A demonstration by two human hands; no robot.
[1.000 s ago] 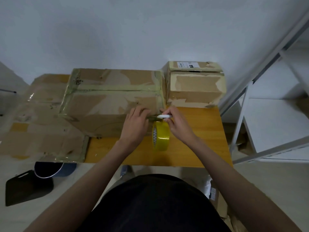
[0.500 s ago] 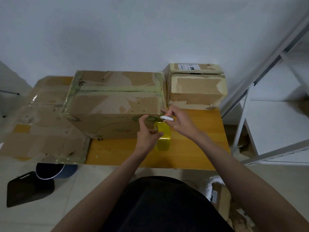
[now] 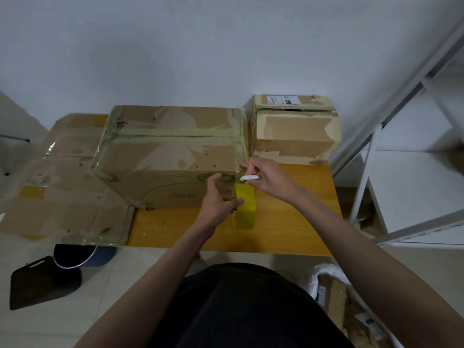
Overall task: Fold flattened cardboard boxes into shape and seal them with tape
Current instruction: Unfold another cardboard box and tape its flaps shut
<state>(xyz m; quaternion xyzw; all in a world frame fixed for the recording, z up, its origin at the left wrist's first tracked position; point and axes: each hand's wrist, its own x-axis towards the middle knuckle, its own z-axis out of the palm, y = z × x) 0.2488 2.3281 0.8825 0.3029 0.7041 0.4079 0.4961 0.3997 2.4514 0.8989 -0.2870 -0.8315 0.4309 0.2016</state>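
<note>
Left hand (image 3: 218,206) shifted onto tape roll (image 3: 246,209), grip hidden

The left hand (image 3: 218,204) holds the yellow tape roll (image 3: 245,206) beside the large taped box (image 3: 170,156).

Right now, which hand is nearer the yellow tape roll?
Left. The left hand grips the yellow tape roll at its left side; the right hand is just above it, holding a small white tool.
</note>
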